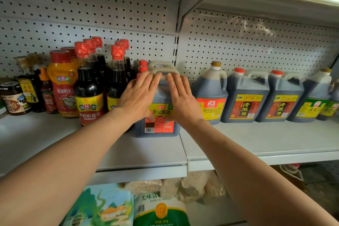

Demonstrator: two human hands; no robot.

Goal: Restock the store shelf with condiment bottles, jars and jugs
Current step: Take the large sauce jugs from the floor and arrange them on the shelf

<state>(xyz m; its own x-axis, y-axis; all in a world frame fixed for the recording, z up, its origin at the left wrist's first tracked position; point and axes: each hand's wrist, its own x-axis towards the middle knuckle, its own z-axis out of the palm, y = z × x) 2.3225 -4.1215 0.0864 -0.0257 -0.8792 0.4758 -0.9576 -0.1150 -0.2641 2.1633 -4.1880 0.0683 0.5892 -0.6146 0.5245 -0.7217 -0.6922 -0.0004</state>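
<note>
Both grips lie flat with straight fingers, the left hand [139, 95] and the right hand [180, 97] pressing on the front of a dark soy sauce jug [159, 124]. It stands on the grey metal shelf [256, 141], between tall red-capped bottles [88, 86] and a row of jugs [245, 97], before a white perforated back wall [238, 42].

Both my forearms come into view bare from the lower corners, with no sleeve edge showing on either side. My left hand [139, 95] has no ring, no glove and no watch or band at the wrist. My right hand [181, 97] is the same: bare fingers, bare wrist. Nails look short and unpainted where they show. There are no marks, tape or bandages on either arm. Nothing of my clothing is in the frame.
</note>
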